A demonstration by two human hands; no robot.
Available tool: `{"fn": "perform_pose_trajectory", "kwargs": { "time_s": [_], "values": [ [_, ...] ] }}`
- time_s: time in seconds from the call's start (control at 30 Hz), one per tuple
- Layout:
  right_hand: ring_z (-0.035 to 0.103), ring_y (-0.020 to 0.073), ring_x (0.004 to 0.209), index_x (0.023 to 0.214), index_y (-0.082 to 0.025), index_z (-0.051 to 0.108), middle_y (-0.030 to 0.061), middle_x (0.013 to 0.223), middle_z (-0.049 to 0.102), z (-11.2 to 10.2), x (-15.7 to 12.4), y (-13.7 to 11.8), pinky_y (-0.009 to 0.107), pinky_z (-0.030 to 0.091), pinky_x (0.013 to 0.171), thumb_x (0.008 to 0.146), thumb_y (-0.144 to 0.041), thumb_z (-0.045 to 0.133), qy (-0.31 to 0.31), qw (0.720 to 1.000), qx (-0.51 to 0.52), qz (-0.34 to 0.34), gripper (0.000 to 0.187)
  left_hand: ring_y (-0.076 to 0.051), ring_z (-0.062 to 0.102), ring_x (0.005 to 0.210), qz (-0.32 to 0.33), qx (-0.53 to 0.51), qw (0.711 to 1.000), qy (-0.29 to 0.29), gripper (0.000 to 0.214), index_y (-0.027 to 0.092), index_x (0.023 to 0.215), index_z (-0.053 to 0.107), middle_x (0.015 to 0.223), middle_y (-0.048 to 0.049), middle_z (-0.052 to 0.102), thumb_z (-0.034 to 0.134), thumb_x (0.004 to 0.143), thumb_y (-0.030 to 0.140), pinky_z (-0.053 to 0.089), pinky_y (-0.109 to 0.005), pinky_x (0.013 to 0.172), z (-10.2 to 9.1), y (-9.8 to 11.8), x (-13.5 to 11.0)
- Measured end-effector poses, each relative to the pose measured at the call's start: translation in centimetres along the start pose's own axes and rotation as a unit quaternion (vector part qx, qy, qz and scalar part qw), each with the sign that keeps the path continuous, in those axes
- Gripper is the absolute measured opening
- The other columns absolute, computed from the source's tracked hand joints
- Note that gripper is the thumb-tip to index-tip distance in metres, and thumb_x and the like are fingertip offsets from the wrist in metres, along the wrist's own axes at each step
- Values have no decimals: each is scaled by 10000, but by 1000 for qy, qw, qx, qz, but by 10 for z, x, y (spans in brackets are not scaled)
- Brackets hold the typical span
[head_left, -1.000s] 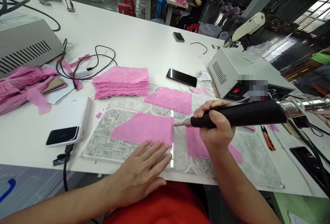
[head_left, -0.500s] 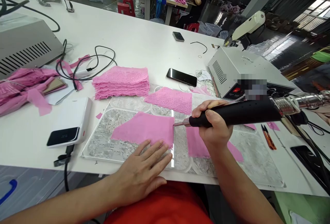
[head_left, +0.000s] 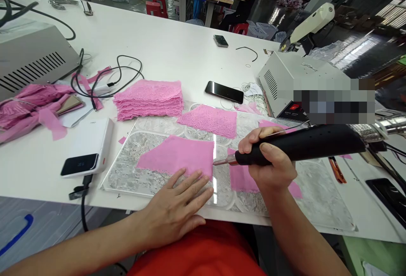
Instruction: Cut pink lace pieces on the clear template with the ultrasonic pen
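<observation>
My left hand (head_left: 174,210) lies flat with fingers spread on the near edge of a pink lace piece (head_left: 177,155) that rests on a clear plate (head_left: 127,170). My right hand (head_left: 269,161) is closed round the black handle of a cutting tool (head_left: 301,144), held level. Its metal tip touches the right edge of that lace piece. A second pink piece (head_left: 242,178) lies under my right hand. Another lace piece (head_left: 209,120) lies farther back on the plate.
A stack of pink lace (head_left: 149,98) stands behind the plate. A white power bank (head_left: 85,149) lies to the left, a phone (head_left: 224,92) beyond. Grey machine boxes sit at left (head_left: 31,58) and right (head_left: 285,81). Small clippers (head_left: 336,170) lie at right.
The tool's tip has slid a little toward me along the lace's right edge. My left hand has stayed pressed on the lace.
</observation>
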State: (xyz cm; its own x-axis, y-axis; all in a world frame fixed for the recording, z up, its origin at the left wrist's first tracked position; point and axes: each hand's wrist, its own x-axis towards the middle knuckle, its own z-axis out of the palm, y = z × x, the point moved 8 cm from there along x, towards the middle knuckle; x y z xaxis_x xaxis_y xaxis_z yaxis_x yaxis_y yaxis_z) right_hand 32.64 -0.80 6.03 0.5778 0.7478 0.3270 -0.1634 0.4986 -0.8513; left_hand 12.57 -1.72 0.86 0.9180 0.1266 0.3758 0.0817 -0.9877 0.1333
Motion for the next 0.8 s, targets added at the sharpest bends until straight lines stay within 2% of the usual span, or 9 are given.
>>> {"fn": "perform_pose_trajectory", "kwargs": {
  "time_s": [0.63, 0.8],
  "values": [
    [573, 101, 536, 779, -217, 575, -39, 704, 584, 5, -2, 5, 276, 494, 522, 704, -216, 651, -20, 1000, -7, 4, 107, -232, 438, 1372, 1, 1, 1000, 8, 444, 170, 1389, 504, 1410, -58, 561, 457, 1010, 395, 162, -430, 1221, 0, 0, 0],
    [553, 100, 529, 783, -219, 574, -39, 712, 571, -6, 6, -9, 276, 476, 507, 686, -226, 636, 8, 1000, -24, -6, 116, -247, 439, 1374, -1, 5, 1000, 6, 416, 174, 1373, 517, 1416, -78, 552, 471, 1004, 360, 222, -457, 1204, -2, 2, 3]
  ]
}}
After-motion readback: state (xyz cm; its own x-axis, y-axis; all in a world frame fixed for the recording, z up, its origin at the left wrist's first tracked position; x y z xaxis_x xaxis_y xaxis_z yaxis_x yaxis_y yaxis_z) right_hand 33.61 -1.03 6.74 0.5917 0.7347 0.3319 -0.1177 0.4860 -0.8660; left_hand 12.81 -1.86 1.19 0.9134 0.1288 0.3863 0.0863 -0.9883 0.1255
